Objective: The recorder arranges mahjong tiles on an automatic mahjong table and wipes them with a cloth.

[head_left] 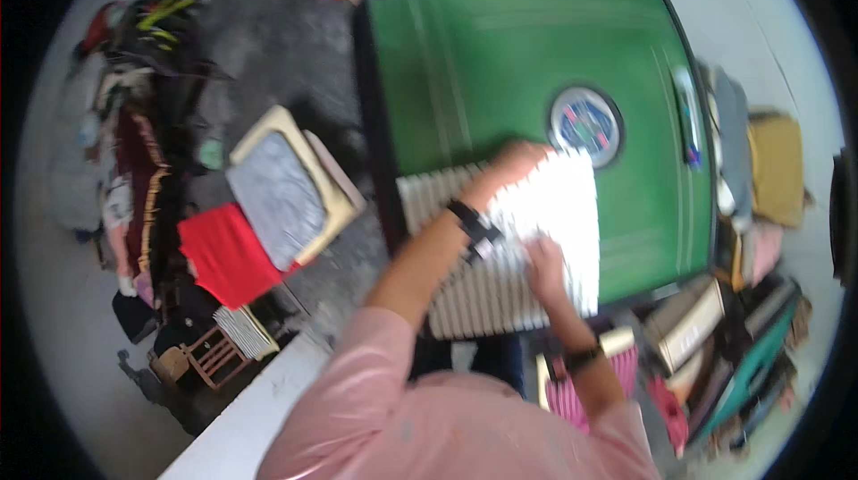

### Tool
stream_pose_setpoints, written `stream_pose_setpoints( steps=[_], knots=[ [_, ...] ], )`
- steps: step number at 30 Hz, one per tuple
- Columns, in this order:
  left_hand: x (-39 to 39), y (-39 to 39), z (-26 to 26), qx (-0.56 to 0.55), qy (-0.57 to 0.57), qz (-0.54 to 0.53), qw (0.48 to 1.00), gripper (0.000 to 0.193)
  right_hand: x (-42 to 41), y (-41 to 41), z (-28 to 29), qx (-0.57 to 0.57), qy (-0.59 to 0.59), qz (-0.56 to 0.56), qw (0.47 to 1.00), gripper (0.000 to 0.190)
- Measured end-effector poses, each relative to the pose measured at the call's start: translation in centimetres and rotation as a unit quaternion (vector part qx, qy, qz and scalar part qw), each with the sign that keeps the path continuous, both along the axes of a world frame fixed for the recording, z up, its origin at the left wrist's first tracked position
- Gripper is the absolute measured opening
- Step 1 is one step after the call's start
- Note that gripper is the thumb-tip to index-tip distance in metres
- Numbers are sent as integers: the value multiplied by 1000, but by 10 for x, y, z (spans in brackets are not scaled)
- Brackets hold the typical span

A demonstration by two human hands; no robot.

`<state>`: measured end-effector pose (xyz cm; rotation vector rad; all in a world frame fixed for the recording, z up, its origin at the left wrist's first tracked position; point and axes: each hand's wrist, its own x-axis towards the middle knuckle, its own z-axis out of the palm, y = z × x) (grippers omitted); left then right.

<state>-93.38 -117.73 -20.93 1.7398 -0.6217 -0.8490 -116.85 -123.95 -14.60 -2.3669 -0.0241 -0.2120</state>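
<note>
A striped white-and-grey cloth [489, 306] lies over the near part of a green tabletop [509, 64]. Strong glare washes out its right side. My left hand [517, 163] is at the far edge of the cloth, beside the round printed emblem [585, 126]; a dark band with a small attachment is on that wrist. Closer to me, my right hand [546, 269] rests against the middle of the cloth, its wrist also banded. Motion blur and glare hide the fingertips of both hands, so their hold on the cloth is unclear.
A pen-like object [688, 116] lies along the table's right side. Left of the table are a cream frame with a grey panel [278, 198] and red cloth [228, 255]. Pink striped fabric [570, 399] and a cardboard box [687, 326] sit at lower right. Folded cloths [774, 168] line the wall.
</note>
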Motion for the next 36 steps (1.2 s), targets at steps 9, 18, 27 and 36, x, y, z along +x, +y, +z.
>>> stream_pose_setpoints(
  steps=[9, 18, 27, 36],
  knots=[
    [3, 56, 80, -130, 204, 84, 967, 49, 44, 3, 83, 247, 101, -127, 955, 23],
    [12, 116, 80, -96, 116, 94, 984, 50, -18, 12, 58, 152, 36, -119, 980, 36],
    [-7, 90, 27, 95, -54, 6, 994, 44, -37, 44, 21, -28, 49, -45, 997, 35],
    [10, 87, 35, 114, -43, -17, 992, 43, 2, 46, 14, -6, 14, -1, 1000, 38]
  ],
)
